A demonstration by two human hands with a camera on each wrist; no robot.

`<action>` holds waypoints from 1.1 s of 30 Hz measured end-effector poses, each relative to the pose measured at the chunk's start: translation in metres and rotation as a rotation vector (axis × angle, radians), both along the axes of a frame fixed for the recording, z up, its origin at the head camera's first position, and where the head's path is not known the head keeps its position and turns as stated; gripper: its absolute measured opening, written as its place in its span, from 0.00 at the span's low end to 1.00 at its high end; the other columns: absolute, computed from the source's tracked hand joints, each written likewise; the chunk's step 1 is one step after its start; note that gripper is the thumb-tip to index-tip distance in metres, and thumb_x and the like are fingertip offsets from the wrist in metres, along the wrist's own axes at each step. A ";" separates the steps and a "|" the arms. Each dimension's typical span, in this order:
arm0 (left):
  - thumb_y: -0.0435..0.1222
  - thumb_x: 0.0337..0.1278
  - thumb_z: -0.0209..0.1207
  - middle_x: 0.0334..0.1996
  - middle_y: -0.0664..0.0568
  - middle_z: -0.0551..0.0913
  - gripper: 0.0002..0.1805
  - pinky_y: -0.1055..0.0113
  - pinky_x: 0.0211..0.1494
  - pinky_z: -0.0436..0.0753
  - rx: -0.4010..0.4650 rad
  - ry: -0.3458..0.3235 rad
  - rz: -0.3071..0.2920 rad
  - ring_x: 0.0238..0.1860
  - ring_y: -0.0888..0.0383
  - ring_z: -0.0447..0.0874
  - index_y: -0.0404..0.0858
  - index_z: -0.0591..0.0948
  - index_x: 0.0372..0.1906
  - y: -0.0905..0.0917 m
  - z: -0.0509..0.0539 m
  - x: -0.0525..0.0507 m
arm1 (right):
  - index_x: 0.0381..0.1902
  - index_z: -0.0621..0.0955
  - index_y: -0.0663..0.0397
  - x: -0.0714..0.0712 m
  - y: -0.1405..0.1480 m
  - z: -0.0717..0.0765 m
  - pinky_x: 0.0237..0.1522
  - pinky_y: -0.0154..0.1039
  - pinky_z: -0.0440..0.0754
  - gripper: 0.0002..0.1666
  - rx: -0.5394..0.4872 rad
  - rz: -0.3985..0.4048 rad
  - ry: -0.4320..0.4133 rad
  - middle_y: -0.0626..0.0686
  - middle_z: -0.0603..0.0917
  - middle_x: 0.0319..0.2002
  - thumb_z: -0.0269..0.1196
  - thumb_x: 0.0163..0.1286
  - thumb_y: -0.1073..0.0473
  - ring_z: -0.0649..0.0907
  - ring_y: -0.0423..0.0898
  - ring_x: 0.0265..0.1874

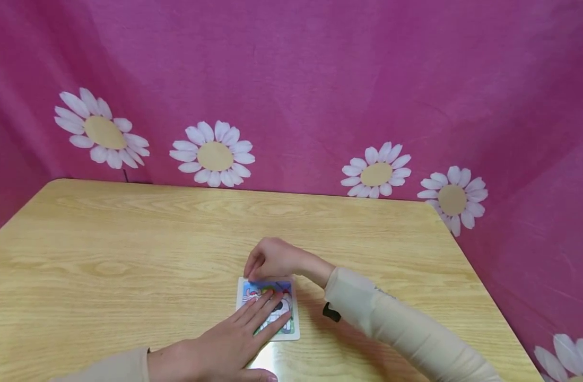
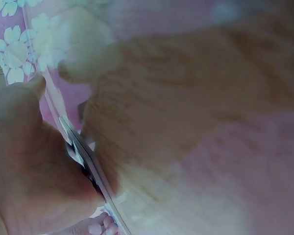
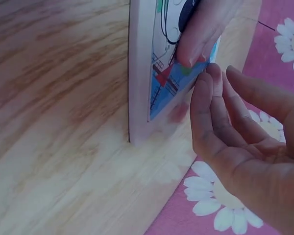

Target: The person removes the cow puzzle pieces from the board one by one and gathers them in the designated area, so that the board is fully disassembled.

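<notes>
On the broad, pale, wood-grained table (image 1: 129, 276), the person's bare left hand (image 1: 219, 337), its fingers straight, lies across the rectangular, white-bordered board (image 1: 288, 326) printed with a blue, green and white cartoon, probably to keep it steady. The bare right hand (image 1: 274, 261) bends down at the board's far edge in a narrow grip, perhaps working that edge, though whether it pinches anything cannot be told. The board's blue end points away from the person, and its long axis seems to run that way too.
</notes>
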State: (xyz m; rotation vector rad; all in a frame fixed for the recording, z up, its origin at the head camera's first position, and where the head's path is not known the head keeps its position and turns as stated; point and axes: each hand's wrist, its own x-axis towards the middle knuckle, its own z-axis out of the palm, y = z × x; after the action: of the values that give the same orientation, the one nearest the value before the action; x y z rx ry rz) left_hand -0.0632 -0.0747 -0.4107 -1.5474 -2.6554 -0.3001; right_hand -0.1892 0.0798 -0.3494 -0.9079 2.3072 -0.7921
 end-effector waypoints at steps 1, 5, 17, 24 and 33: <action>0.65 0.68 0.36 0.75 0.31 0.48 0.47 0.48 0.69 0.63 -0.002 -0.028 -0.003 0.74 0.37 0.48 0.34 0.52 0.77 0.000 0.001 0.000 | 0.34 0.88 0.60 -0.001 0.001 0.000 0.37 0.28 0.78 0.03 -0.010 -0.010 -0.024 0.48 0.87 0.28 0.68 0.62 0.68 0.82 0.33 0.29; 0.66 0.68 0.35 0.76 0.33 0.44 0.48 0.47 0.71 0.59 -0.013 -0.124 0.009 0.76 0.38 0.41 0.35 0.49 0.78 0.000 0.003 -0.001 | 0.34 0.88 0.61 -0.003 0.004 -0.001 0.36 0.29 0.79 0.03 -0.061 -0.034 -0.091 0.49 0.87 0.28 0.68 0.63 0.68 0.83 0.35 0.29; 0.66 0.67 0.37 0.76 0.34 0.43 0.48 0.47 0.72 0.56 -0.025 -0.179 0.032 0.76 0.39 0.41 0.37 0.48 0.78 -0.001 0.008 0.002 | 0.33 0.86 0.67 -0.001 0.005 -0.005 0.34 0.30 0.80 0.05 -0.135 -0.025 -0.176 0.53 0.87 0.26 0.67 0.60 0.76 0.84 0.38 0.26; 0.66 0.67 0.37 0.76 0.33 0.45 0.47 0.48 0.71 0.58 -0.028 -0.128 0.037 0.76 0.39 0.43 0.37 0.50 0.78 -0.001 0.005 0.002 | 0.30 0.87 0.61 0.004 0.003 -0.008 0.33 0.29 0.79 0.05 -0.126 -0.009 -0.128 0.51 0.87 0.24 0.69 0.58 0.74 0.84 0.37 0.25; 0.66 0.67 0.38 0.77 0.35 0.40 0.48 0.47 0.72 0.56 -0.022 -0.184 0.031 0.76 0.40 0.37 0.38 0.47 0.78 0.000 0.005 0.002 | 0.30 0.87 0.62 -0.001 0.015 -0.001 0.34 0.29 0.80 0.03 -0.146 -0.047 -0.040 0.50 0.87 0.25 0.70 0.58 0.73 0.84 0.36 0.26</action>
State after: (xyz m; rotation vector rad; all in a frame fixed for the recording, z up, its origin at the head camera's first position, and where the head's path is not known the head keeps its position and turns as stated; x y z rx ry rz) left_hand -0.0612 -0.0751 -0.4055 -1.5534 -2.8260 -0.4335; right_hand -0.1906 0.0950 -0.3503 -0.8943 2.2664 -1.0001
